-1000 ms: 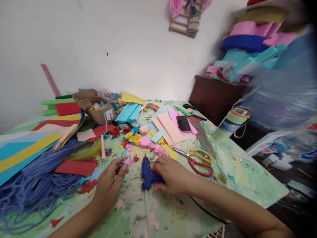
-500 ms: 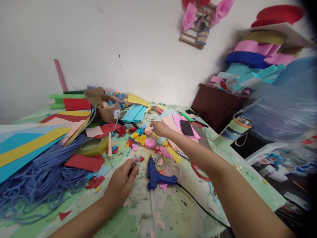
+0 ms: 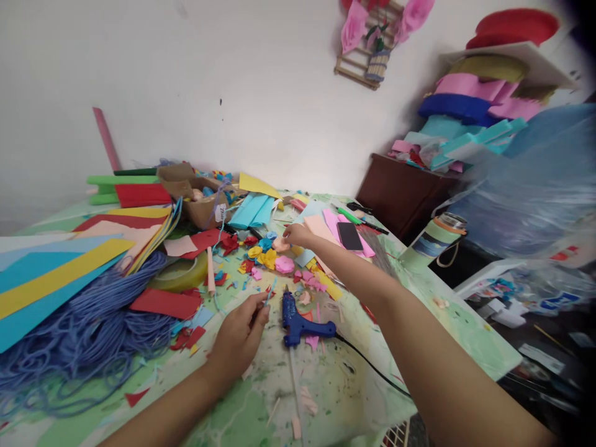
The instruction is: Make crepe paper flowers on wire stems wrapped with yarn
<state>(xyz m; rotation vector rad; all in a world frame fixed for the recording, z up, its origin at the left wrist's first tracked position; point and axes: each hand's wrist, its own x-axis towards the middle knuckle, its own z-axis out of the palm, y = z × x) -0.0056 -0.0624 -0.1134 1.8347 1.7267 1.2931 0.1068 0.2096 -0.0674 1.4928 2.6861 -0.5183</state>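
My left hand [image 3: 239, 335] is closed in a pinch above the table, left of the glue gun. A thin light-blue strip [image 3: 267, 297] sticks up from between its thumb and forefinger. My right hand [image 3: 298, 236] reaches across to a small pile of paper flowers, its fingers closed at the edge of a peach paper flower [image 3: 280, 244]. Around it lie a pink flower [image 3: 284, 265], yellow flowers [image 3: 267, 259] and blue ones [image 3: 265, 243]. The blue glue gun [image 3: 302, 326] rests between my arms, nozzle pointing away, with a clear glue stick out of its back.
Blue yarn [image 3: 102, 329], coloured paper sheets [image 3: 60, 276] and a tape roll [image 3: 179, 276] cover the left side. A cardboard box [image 3: 200, 208] stands behind. A phone [image 3: 349, 236] lies beyond my right forearm, and a bottle [image 3: 431, 239] stands at the right edge. The glue gun's cord [image 3: 372, 367] runs under my right arm.
My left hand has shifted slightly right and keeps the strip pinched. The right hand stays at the peach flower. The whole view has moved a little.
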